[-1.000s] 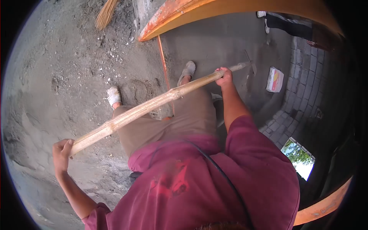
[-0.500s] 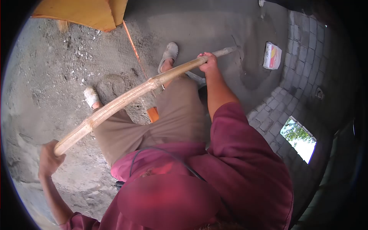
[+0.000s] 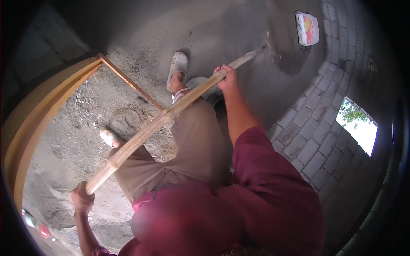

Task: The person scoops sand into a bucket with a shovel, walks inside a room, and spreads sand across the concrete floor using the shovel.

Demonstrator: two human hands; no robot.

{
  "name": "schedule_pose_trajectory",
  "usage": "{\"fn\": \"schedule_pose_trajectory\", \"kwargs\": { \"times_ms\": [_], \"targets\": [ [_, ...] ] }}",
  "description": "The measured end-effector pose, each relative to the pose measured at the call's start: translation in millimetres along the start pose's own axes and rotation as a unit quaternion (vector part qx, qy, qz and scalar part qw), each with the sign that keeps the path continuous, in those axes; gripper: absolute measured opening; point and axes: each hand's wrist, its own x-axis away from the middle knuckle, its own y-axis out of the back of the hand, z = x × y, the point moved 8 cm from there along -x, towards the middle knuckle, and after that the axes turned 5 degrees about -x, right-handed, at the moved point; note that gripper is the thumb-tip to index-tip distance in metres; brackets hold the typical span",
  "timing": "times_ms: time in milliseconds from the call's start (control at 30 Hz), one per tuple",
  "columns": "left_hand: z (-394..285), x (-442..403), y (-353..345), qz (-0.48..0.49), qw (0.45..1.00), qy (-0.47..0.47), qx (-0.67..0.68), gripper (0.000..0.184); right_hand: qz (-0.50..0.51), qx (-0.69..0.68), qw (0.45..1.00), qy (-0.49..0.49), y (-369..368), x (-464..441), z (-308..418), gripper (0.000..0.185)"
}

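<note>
The left hand (image 3: 82,199) is closed around the lower end of a wooden pole (image 3: 167,114); the right hand (image 3: 226,78) is wrapped around it short of the upper end. The pole slants between both hands, passing above the trousers (image 3: 194,132), and its tip projects beyond the right hand over the grey floor (image 3: 239,25).

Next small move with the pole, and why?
Probably a short, gentle push of the pole toward the dark floor patch. The left hand grips its near end, the right hand grips closer to the far end, which points that way; the white bag lies apart. Tip contact with the floor is unclear.
</note>
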Motion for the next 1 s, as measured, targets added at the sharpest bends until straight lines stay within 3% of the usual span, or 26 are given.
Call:
{"fn": "schedule_pose_trajectory", "kwargs": {
  "times_ms": [133, 167, 300, 400, 500, 600, 700, 767, 867, 900, 1000],
  "targets": [
    [-65, -53, 22, -0.020, 0.998, -0.026, -0.052, 0.014, -0.005, -0.061, 0.998, 0.015, 15, -22, 64, 0.013],
    [-93, -73, 41, -0.052, 0.997, -0.044, -0.034, 0.013, -0.022, -0.079, 0.996, 0.020, 15, -30, 80, 0.012],
    [-212, -131, 94, -0.033, 0.995, -0.065, -0.073, 0.012, 0.016, -0.103, 0.993, 0.047, 18, -47, 157, 0.011],
    [-285, -159, 133, 0.099, 0.988, 0.012, -0.116, 0.018, -0.027, -0.142, 0.989, 0.040, 29, -61, 209, 0.013],
    [-363, -180, 203, 0.165, 0.977, 0.003, -0.136, 0.034, -0.017, -0.125, 0.992, 0.020, 29, -52, 238, 0.019],
    [-430, -193, 277, 0.209, 0.964, 0.017, -0.164, 0.035, -0.065, -0.268, 0.961, -0.008, 22, -34, 240, 0.023],
    [-486, -199, 334, 0.153, 0.948, 0.012, -0.279, 0.035, -0.070, -0.334, 0.939, -0.038, 12, -16, 233, 0.023],
    [-533, -193, 371, 0.103, 0.946, -0.005, -0.307, 0.034, -0.069, -0.311, 0.948, -0.025, 4, -1, 239, 0.019],
    [-575, -183, 397, 0.120, 0.945, -0.008, -0.305, 0.031, -0.066, -0.254, 0.965, -0.027, -9, 5, 243, 0.017],
    [-586, -178, 406, 0.127, 0.939, -0.001, -0.319, 0.029, -0.001, -0.280, 0.958, -0.064, -17, 0, 245, 0.019],
    [-595, -170, 426, 0.140, 0.939, -0.010, -0.314, 0.034, -0.099, -0.229, 0.968, -0.041, -16, 13, 265, 0.017]
  ]
}}
